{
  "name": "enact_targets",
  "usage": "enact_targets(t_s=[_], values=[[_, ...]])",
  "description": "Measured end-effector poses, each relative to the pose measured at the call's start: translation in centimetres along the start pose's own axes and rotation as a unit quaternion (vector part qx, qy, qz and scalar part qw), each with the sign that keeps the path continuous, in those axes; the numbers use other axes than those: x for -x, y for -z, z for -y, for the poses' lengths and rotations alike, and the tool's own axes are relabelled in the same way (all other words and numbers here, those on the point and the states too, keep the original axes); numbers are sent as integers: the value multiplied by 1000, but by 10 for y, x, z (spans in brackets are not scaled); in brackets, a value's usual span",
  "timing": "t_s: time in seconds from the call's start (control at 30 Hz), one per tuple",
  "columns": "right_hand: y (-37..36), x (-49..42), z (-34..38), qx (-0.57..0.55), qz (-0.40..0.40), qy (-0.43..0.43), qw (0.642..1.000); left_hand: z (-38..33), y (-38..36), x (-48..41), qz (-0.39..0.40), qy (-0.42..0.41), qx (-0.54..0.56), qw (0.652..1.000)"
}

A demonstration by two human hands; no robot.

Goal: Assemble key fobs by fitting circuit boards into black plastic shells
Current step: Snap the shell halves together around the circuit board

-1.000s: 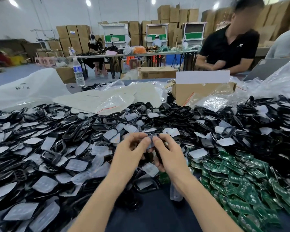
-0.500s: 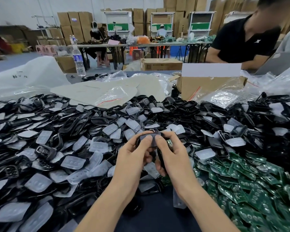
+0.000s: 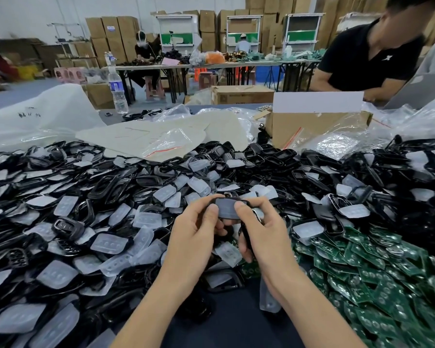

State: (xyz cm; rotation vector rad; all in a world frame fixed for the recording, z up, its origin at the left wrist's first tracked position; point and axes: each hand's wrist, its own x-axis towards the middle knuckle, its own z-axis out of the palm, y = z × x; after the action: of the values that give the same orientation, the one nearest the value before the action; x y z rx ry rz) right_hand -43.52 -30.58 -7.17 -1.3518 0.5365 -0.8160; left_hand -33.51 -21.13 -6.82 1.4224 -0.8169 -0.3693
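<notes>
Gripping one black shell (image 3: 227, 209) with left hand (image 3: 195, 237) and right hand (image 3: 265, 237), both thumbs pressed on its face. Held above the desk (image 3: 226, 322), long axis lying left to right, face toward the camera.

Left rear: a white sack (image 3: 43, 114) marked with dark handwriting.
Beside it: a clear water bottle (image 3: 116, 89), upright, blue label.
Centre: flat plastic bags (image 3: 161, 140) with red seal strips.
Right: an open cardboard box (image 3: 312, 129), white flap raised.
Behind the box: a seated worker in a black shirt (image 3: 369, 54).
Background: long tables (image 3: 211, 65), pink stools (image 3: 69, 74), stacked brown cartons (image 3: 111, 36) along the wall.
</notes>
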Motion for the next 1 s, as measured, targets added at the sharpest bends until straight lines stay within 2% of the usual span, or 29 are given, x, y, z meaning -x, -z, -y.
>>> enact_targets(t_s=[0.1, 0.23, 0.43, 0.7, 1.0], values=[[1, 1, 3, 14, 12, 9, 1000, -3, 6, -1, 23, -25, -61, 998], [3, 3, 7, 48, 34, 14, 998, -2, 14, -6, 52, -9, -124, 991], [7, 0, 9, 62, 37, 11, 997, -5, 27, -8, 113, -9, -109, 988], [4, 0, 4, -27, 30, -38, 998, -4, 11, -2, 30, -20, -43, 998], [9, 3, 12, 25, 57, 14, 998, -3, 15, -7, 17, 12, 19, 1000]])
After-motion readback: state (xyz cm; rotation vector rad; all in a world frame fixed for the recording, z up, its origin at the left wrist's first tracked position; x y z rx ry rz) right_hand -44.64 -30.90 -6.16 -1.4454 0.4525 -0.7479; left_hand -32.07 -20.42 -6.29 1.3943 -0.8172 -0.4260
